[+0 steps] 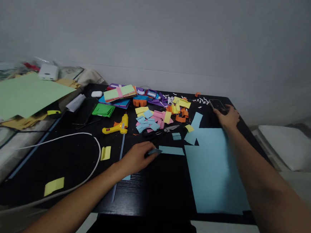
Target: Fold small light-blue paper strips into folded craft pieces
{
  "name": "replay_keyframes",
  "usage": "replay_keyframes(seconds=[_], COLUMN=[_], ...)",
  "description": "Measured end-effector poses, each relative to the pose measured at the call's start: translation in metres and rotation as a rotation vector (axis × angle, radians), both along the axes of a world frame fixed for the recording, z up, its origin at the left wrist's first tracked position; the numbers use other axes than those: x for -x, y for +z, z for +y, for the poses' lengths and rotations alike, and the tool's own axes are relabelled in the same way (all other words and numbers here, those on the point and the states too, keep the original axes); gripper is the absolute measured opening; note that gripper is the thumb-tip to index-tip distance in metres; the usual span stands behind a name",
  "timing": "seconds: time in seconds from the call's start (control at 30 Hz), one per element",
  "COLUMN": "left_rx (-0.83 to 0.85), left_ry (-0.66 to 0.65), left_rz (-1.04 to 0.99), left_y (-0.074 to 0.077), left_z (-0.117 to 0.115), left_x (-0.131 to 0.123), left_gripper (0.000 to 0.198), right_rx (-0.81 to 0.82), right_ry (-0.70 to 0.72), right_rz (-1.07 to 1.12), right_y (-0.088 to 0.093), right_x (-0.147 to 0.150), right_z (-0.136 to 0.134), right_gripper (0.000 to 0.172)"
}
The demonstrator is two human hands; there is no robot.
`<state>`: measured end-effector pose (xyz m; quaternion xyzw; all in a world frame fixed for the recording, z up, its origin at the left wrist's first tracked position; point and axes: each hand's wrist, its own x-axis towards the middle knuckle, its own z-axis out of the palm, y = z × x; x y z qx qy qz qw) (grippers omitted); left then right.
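Observation:
My left hand (138, 157) is closed at mid-table, with a small folded blue paper piece (155, 151) between its fingers. Just right of it, a light-blue paper strip (173, 151) lies flat. At the table's far right, my right hand (228, 118) grips the near end of a dark phone (217, 105), thumb on one edge and fingers on the other. A large light-blue paper sheet (217, 175), cut at its upper left, lies below my right forearm. Black-handled scissors (167, 129) rest with their blades partly spread beyond the left hand.
A yellow glue gun (119, 125) with a lit orange spot lies left of piled blue and pink paper pieces (153, 120). Stacked coloured paper (121, 94) sits behind. A white cable (98, 158) loops at left. A pale green sheet (25, 93) tops clutter beside the table.

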<state>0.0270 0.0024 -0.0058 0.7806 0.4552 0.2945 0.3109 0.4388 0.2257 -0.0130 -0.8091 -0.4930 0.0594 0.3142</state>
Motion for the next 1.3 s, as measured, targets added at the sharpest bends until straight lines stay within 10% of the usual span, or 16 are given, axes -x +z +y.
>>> replay_keyframes(seconds=[1.3], left_rx=[-0.008], left_ry=[-0.006], left_rz=[0.018], left_y=[0.000], left_z=[0.000], left_x=[0.000], left_gripper=[0.020], right_rx=[-0.010], right_ry=[0.041], right_rz=[-0.104], right_y=[-0.010], right_x=[-0.009], right_z=[0.007], right_gripper=[0.046])
